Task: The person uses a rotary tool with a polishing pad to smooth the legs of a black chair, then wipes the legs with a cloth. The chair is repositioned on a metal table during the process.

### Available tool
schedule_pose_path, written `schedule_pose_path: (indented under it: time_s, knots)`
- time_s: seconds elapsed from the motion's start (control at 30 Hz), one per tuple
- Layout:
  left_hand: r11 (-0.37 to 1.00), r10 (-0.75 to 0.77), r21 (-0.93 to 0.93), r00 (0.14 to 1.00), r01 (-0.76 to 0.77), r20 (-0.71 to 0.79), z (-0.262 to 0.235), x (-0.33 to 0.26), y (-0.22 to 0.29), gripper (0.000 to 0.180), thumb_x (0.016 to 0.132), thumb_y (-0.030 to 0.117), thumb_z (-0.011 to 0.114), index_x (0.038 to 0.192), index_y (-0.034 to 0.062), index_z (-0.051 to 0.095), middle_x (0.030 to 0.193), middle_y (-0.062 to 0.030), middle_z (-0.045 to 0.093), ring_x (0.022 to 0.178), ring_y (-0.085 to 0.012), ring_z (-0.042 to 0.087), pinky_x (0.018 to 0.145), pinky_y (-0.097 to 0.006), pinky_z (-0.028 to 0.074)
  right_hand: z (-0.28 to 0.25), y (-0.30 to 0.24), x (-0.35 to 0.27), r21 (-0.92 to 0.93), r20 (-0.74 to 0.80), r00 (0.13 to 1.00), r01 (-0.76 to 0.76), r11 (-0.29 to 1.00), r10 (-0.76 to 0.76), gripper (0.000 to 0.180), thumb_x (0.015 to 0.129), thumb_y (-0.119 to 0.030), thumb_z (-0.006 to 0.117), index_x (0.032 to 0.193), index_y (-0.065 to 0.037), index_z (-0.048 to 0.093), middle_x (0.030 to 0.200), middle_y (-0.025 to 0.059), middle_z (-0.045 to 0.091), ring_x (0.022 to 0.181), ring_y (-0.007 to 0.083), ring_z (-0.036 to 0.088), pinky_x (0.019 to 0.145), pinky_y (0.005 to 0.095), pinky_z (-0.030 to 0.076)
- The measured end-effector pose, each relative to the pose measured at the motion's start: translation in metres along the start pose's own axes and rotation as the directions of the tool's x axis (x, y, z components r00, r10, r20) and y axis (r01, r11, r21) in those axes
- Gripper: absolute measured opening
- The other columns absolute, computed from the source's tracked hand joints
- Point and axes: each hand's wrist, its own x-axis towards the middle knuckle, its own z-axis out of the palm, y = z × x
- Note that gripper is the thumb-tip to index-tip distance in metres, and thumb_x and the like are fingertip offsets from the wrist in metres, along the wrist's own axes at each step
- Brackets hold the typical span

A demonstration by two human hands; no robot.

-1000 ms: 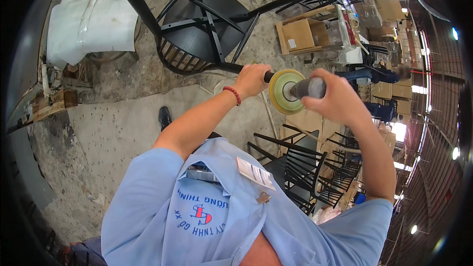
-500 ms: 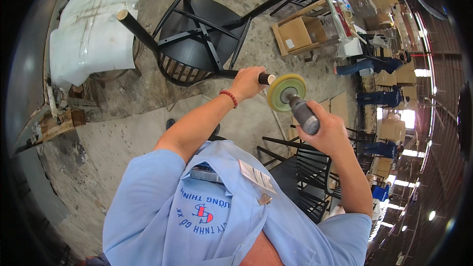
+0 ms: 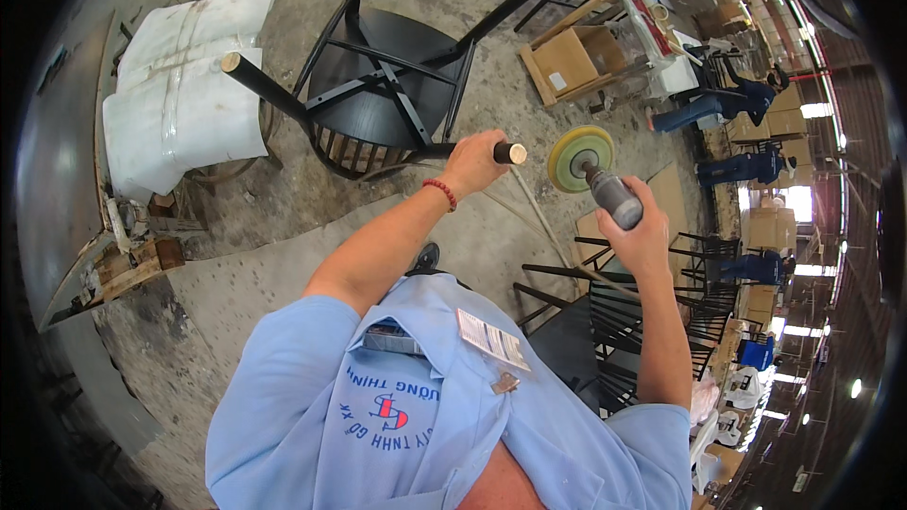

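A black wooden chair [image 3: 373, 80] is held up with its underside and metal cross braces toward me. My left hand [image 3: 475, 163] wraps round one of its legs, close to the bare wood end. In my right hand [image 3: 641, 234] is a grey handheld disc sander [image 3: 619, 200], gripped by its body. Its round yellow-green sanding disc [image 3: 580, 159] stands apart from the leg end, a short way to the right. Another leg [image 3: 255, 80] of the chair points left and also shows a pale bare end.
A padded stand under white sheeting [image 3: 184, 104] is at left. Cardboard boxes in a wooden frame [image 3: 572, 61] stand far right. Black chairs [image 3: 586, 321] are close by at my right, more at the back. A hose [image 3: 534, 203] crosses the floor. Several people [image 3: 727, 104] work at right.
The sander has moved right, away from the leg end, with my right hand. My left hand keeps its grip on the leg, and the chair has barely shifted.
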Motion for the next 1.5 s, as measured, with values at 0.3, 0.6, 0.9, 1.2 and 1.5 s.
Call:
schedule_pose_path:
  time_s: [0.3, 0.6, 0.9, 1.2, 1.5]
  knots:
    - [0.999, 0.040, 0.033, 0.999, -0.040, 0.020, -0.005, 0.004, -0.008, 0.027, 0.082, 0.013, 0.077, 0.104, 0.0054, 0.063, 0.099, -0.0143, 0.069, 0.095, -0.0337, 0.066, 0.083, -0.039, 0.051, 0.036, -0.011, -0.015, 0.241, 0.129, 0.992, -0.045, 0.970, 0.013, 0.061, 0.069, -0.028, 0.082, 0.124, -0.010, 0.060, 0.095, 0.0219, 0.071, 0.087, 0.0374, 0.072, 0.079, 0.0391, 0.056]
    - [0.991, -0.113, 0.081, 0.991, 0.107, 0.066, -0.001, 0.006, 0.002, 0.030, 0.083, 0.013, 0.077, 0.107, 0.0057, 0.061, 0.099, -0.0125, 0.069, 0.089, -0.0278, 0.067, 0.082, -0.035, 0.052, 0.041, 0.077, 0.012, 0.595, 0.047, 0.979, -0.187, 0.781, 0.198, 0.051, 0.073, -0.020, 0.080, 0.118, -0.004, 0.063, 0.101, 0.0146, 0.069, 0.089, 0.0188, 0.066, 0.080, 0.0323, 0.052]
    - [0.992, -0.115, 0.049, 0.993, 0.116, -0.012, 0.003, 0.004, 0.001, 0.030, 0.083, 0.011, 0.078, 0.107, 0.0065, 0.060, 0.095, -0.0104, 0.068, 0.087, -0.0246, 0.065, 0.081, -0.035, 0.052, 0.061, 0.092, 0.064, 0.602, 0.081, 0.996, -0.012, 0.799, -0.047, 0.054, 0.072, -0.025, 0.083, 0.119, -0.008, 0.064, 0.093, 0.0091, 0.069, 0.084, 0.0179, 0.066, 0.077, 0.0325, 0.053]
    - [0.985, -0.135, 0.065, 0.954, 0.158, -0.268, 0.013, -0.028, 0.057, 0.040, 0.089, 0.011, 0.073, 0.125, 0.0036, 0.058, 0.106, -0.0109, 0.068, 0.098, -0.0154, 0.067, 0.088, -0.029, 0.055, 0.106, 0.191, 0.074, 0.908, 0.128, 0.963, -0.210, 0.363, 0.238, 0.050, 0.081, -0.017, 0.078, 0.123, 0.001, 0.058, 0.088, 0.0089, 0.069, 0.071, 0.0124, 0.066, 0.061, 0.0261, 0.052]
    - [0.872, -0.104, 0.441, 0.960, 0.213, -0.259, 0.006, -0.033, 0.087, 0.042, 0.089, 0.010, 0.072, 0.128, 0.0049, 0.058, 0.112, -0.0100, 0.067, 0.098, -0.0167, 0.067, 0.089, -0.031, 0.054, 0.204, 0.245, -0.008, 0.891, 0.356, 0.815, -0.444, 0.098, 0.458, 0.054, 0.084, -0.016, 0.076, 0.129, 0.001, 0.052, 0.084, 0.0077, 0.067, 0.067, 0.0122, 0.063, 0.057, 0.0260, 0.049]
